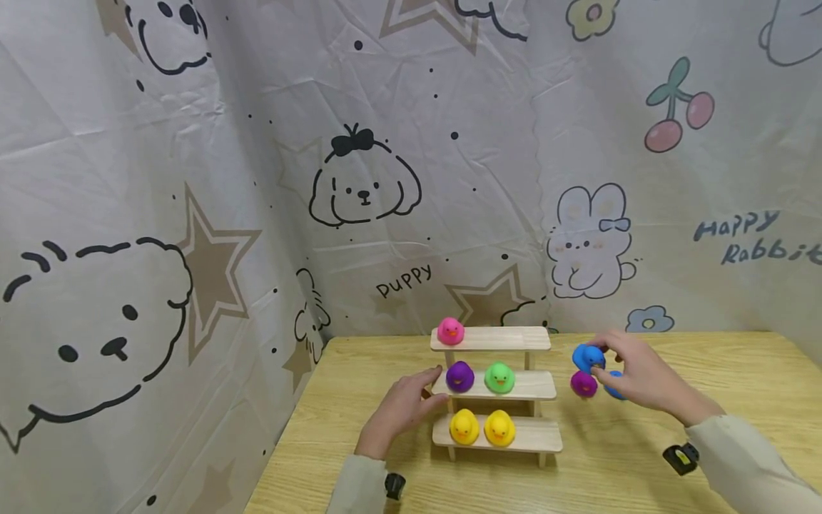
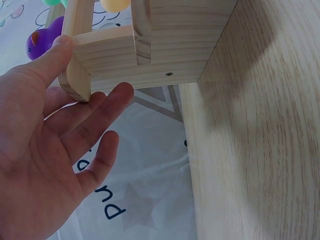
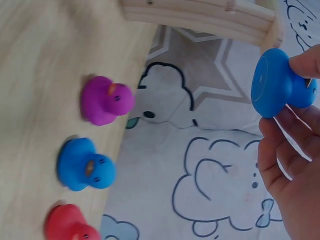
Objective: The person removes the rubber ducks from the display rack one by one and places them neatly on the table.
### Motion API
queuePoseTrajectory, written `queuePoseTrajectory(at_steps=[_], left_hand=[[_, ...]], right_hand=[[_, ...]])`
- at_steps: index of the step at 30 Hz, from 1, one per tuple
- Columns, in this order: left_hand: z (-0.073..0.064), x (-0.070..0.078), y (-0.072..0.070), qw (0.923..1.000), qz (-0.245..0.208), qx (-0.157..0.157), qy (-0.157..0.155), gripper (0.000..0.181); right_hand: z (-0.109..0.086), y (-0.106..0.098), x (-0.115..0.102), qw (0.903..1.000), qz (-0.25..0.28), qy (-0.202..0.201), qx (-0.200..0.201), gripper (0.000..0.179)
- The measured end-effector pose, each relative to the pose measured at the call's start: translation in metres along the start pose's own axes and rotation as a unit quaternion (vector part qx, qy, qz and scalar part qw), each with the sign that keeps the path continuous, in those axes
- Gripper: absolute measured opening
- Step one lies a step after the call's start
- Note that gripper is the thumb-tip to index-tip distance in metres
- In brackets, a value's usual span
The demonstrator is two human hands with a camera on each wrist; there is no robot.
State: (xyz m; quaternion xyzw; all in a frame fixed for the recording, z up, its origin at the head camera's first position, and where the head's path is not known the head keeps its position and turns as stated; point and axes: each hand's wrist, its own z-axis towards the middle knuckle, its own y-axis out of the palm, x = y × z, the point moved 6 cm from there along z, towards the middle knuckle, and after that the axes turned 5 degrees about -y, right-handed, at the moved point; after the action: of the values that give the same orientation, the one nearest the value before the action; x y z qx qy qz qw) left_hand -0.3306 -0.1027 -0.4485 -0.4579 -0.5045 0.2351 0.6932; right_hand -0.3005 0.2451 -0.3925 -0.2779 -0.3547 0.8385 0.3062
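Observation:
My right hand (image 1: 636, 373) holds a blue rubber duck (image 1: 586, 357) in the air to the right of a three-tier wooden stand (image 1: 538, 385). In the right wrist view, the thumb and fingers pinch this duck, its flat base turned away from the palm. My left hand (image 1: 401, 408) grips the left end of the middle shelf, with the thumb on one side and fingers on the other. Beside it on that shelf sit a purple duck (image 1: 459, 377) and a green duck (image 1: 499, 378). A pink duck (image 1: 451, 331) stands at the left of the top shelf.
Two yellow ducks, one at left (image 1: 464, 427) and one nearer the middle (image 1: 499, 428), sit on the bottom shelf. On the table lie a magenta duck (image 3: 106, 101), another blue duck (image 3: 85, 165) and a red duck (image 3: 69, 224). A printed curtain (image 1: 257, 178) hangs behind.

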Motion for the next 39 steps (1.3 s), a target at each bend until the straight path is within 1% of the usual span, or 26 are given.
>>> queuePoseTrajectory(at_steps=[9,14,20,25,31,36,39], left_hand=[[-0.001,0.001,-0.001,1.0,0.008,0.004,-0.001,0.059],[0.0,0.001,-0.001,0.9999,0.012,0.004,0.0,0.059],[-0.001,0.002,-0.001,0.9999,0.012,0.003,0.001,0.058],[-0.001,0.002,-0.001,0.9999,0.011,0.003,0.003,0.058],[0.0,0.001,-0.001,0.9999,0.012,0.005,0.006,0.058],[0.0,0.002,-0.001,0.9999,0.013,0.004,0.005,0.058],[-0.001,0.002,-0.002,0.9999,0.013,0.004,0.006,0.058]], right_hand=[[-0.023,0.017,0.018,0.9963,0.016,0.063,-0.057,0.026],[-0.031,0.023,0.02,0.9942,0.02,0.073,-0.077,0.029],[-0.038,0.029,0.025,0.9906,0.029,0.089,-0.099,0.029],[-0.043,0.035,0.027,0.9899,0.03,0.083,-0.111,0.029],[-0.047,0.044,0.029,0.9866,0.034,0.082,-0.137,0.03],[-0.05,0.049,0.029,0.9872,0.039,0.063,-0.141,0.03],[-0.051,0.051,0.029,0.9864,0.039,0.066,-0.145,0.03]])
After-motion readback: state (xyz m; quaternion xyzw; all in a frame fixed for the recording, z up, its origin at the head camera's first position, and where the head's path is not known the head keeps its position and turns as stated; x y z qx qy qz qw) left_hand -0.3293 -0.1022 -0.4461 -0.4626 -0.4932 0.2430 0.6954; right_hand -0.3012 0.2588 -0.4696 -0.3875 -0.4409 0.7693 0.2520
